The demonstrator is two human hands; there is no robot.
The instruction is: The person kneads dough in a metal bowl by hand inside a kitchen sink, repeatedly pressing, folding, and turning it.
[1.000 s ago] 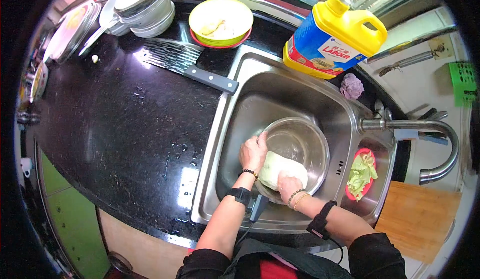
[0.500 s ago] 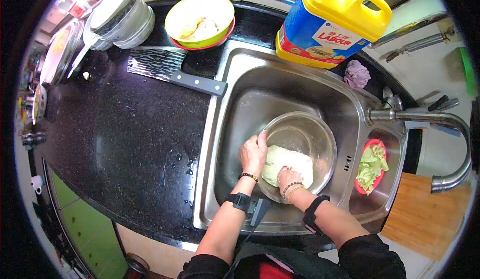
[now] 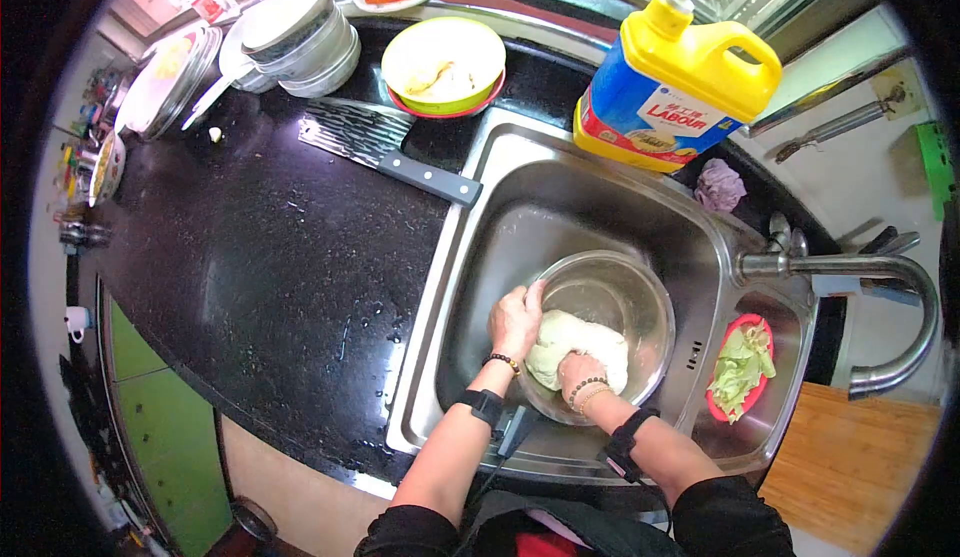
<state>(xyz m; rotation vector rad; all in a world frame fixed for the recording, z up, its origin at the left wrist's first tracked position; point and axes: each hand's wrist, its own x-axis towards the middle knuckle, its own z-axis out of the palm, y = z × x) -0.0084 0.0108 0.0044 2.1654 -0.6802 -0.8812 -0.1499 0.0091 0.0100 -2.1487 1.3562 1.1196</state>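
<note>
A round metal bowl [image 3: 655,297] sits inside the large sink basin [image 3: 500,222]. Pale dough [image 3: 580,332] lies in its lower left part. My left hand [image 3: 516,319] is closed on the bowl's left rim, thumb along the edge. Curled and pressed into the dough, my right hand [image 3: 581,369] has its fingertips hidden. Both wrists carry beads and dark straps.
A cleaver [image 3: 430,177] lies left of the sink, its handle end over the rim. Behind stand a yellow bowl [image 3: 445,42], stacked dishes [image 3: 320,62] and a yellow detergent jug [image 3: 665,97]. The faucet [image 3: 870,267] arches at right; a red basket of leaves [image 3: 742,367] sits in the small basin.
The view has shifted, so the surroundings sit lower in the picture. My left hand still holds the bowl rim and my right hand still presses into the dough.
</note>
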